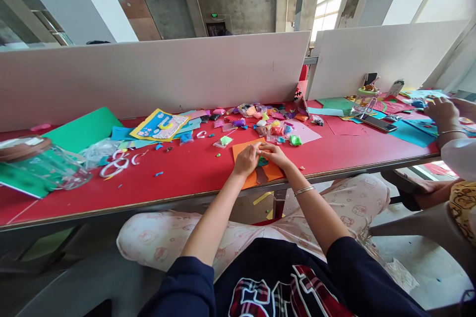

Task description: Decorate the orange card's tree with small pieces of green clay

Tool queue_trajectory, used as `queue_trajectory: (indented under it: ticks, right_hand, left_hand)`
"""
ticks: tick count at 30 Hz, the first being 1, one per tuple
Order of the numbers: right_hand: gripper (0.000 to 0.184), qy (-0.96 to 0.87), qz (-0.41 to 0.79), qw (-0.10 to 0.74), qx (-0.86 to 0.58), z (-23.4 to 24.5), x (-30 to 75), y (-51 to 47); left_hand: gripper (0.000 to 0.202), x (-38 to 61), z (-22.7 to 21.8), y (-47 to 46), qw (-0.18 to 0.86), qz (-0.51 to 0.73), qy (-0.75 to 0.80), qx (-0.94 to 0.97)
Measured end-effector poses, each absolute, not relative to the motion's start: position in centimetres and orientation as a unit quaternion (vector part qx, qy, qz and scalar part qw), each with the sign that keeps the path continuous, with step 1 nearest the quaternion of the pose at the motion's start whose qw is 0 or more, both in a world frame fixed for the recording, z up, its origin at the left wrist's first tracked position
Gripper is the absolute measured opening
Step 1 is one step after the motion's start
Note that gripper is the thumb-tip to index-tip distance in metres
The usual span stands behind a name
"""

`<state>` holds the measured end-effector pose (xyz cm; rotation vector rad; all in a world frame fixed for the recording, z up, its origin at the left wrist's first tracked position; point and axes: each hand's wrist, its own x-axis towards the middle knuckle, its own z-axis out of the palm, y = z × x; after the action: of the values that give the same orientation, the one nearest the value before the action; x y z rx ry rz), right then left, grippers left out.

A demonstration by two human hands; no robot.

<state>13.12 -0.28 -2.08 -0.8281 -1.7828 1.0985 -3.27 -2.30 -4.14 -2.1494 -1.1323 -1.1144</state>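
My left hand [247, 159] and my right hand [274, 154] meet over an orange sheet of paper [240, 149]. Their fingers are closed and pressed together at the tips; whatever is between them is too small or hidden to name. Below the fingers, a green clay piece [262, 161] shows on the sheet, partly covered by my hands. Under it lies a brown trunk-like clay shape [261, 175]. Just beyond the sheet are a bag of light green clay [223, 141] and a bright green clay packet [295, 140].
Clay packets [277, 130] crowd the red table [193, 168] towards the white partition [156, 79]. At left are white scissors [115, 164], a clear jar [63, 168], green card [84, 131] and a yellow-blue pack [159, 125]. Rightward lie a phone [376, 122] and another person's hands [444, 111].
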Motion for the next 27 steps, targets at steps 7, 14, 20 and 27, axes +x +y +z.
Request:
queue_trajectory:
  ticks: [7,14,20,27]
  right_hand:
    - [0.040,-0.694,0.441,0.447,-0.352,-2.55,13.36,0.03]
    - [0.032,-0.682,0.435,0.475,-0.347,-2.73,13.34,0.26]
    - [0.023,-0.691,0.459,0.452,-0.329,-2.28,13.35,-0.38]
    - [0.027,-0.684,0.471,0.446,-0.333,-2.24,13.41,-0.20]
  left_hand:
    - [0.023,-3.20,-3.84,-2.78,0.270,-0.370,-0.391,-0.799]
    - [0.021,-2.95,-3.57,-2.93,0.273,-0.372,-0.393,-0.796]
    - [0.014,-2.91,-3.51,-2.97,0.271,-0.372,-0.381,-0.802]
    - [0.021,-3.46,-3.59,-2.81,0.272,-0.396,-0.390,-0.786]
